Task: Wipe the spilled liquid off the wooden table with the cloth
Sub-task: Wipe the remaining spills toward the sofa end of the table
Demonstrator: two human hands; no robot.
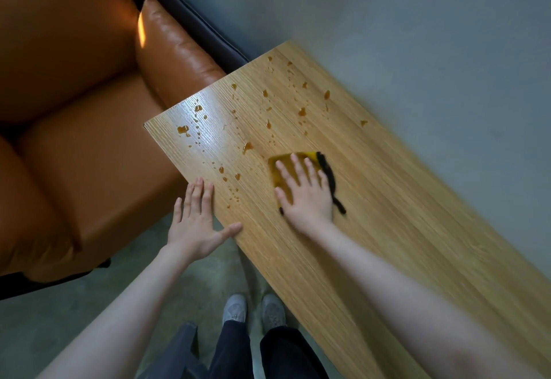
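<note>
Our right hand (304, 190) presses flat, fingers spread, on the yellow cloth (281, 169) at mid-frame on the wooden table (387, 229); our left hand (196, 220) rests open on the table's edge. Amber spilled liquid (247, 146) dots the upper left (many small drops). A fast sweep could push drops off onto the orange sofa (89, 155).

Both bare arms reached forward and down from the lower edge of the view. The left hand (196, 223) lay flat with straight, slightly spread fingers, the thumb stretched out to the right. The right hand (304, 192) was also flat, palm down, its fingers straight and spread, pressing downward.
</note>
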